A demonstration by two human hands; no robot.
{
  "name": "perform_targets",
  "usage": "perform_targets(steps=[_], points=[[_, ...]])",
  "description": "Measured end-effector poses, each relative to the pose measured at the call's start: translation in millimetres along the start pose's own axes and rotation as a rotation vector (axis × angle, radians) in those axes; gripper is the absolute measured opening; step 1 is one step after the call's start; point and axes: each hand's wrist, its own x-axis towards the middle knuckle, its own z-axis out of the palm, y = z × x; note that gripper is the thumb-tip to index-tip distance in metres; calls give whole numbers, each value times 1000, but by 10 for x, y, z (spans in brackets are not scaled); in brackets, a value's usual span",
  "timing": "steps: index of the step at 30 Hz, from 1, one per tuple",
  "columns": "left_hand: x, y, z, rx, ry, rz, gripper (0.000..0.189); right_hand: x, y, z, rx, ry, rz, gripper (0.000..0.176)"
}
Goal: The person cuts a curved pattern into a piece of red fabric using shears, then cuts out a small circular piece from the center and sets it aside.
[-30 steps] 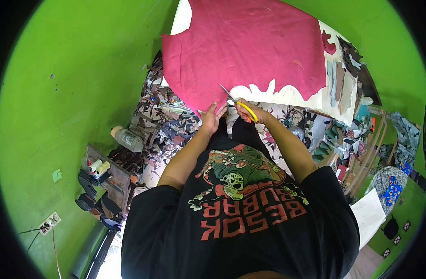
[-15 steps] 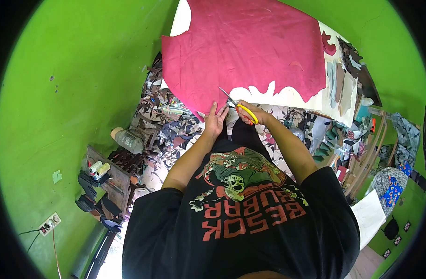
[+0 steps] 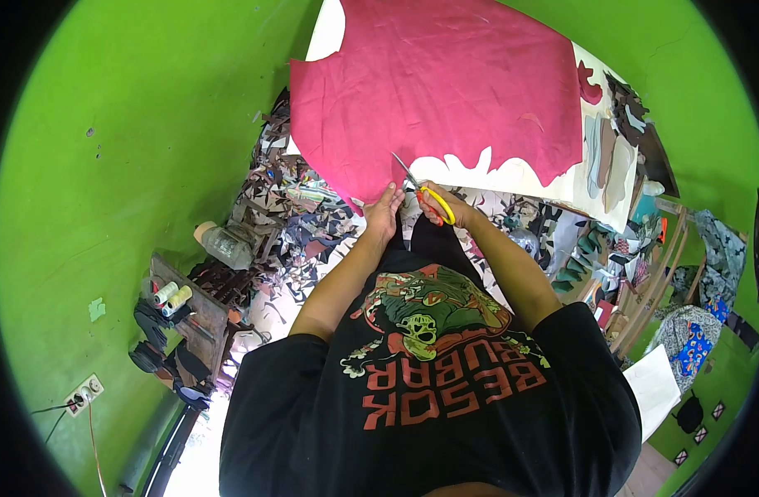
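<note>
A large sheet of pinkish-red leather (image 3: 446, 83) lies over a white-topped table, its near edge cut in uneven curves. My right hand (image 3: 446, 204) grips scissors (image 3: 437, 198) with yellow and orange handles, their blades pointing up and left at the sheet's near edge. Just left of the scissors, my left hand (image 3: 381, 217) pinches the lower corner of the leather between thumb and fingers. How far the blades are apart is too small to tell.
Leather scraps (image 3: 313, 228) cover the floor under the table. Grey and brown leather pieces (image 3: 603, 157) lie on the table's right end. Thread spools (image 3: 176, 298) stand on a small wooden stand (image 3: 199, 319) at left. A wooden rack (image 3: 657, 265) is at right, beside the green wall.
The fingers of my left hand, spread earlier, have closed on the leather's edge. My right hand has turned slightly, with the scissors still at nearly the same spot.
</note>
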Motion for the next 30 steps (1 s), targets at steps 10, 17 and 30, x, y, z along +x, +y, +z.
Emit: perform_targets(steps=[10,17,30], points=[[3,2,-21,-3,-19,-13,28,7,37,65,23,27,-56,42],[7,50,-24,40,-27,-34,20,24,25,19,-6,29,-53,37],[-82,184,25,96,-65,-31,37,111,-221,-295,-85,-39,104,29]])
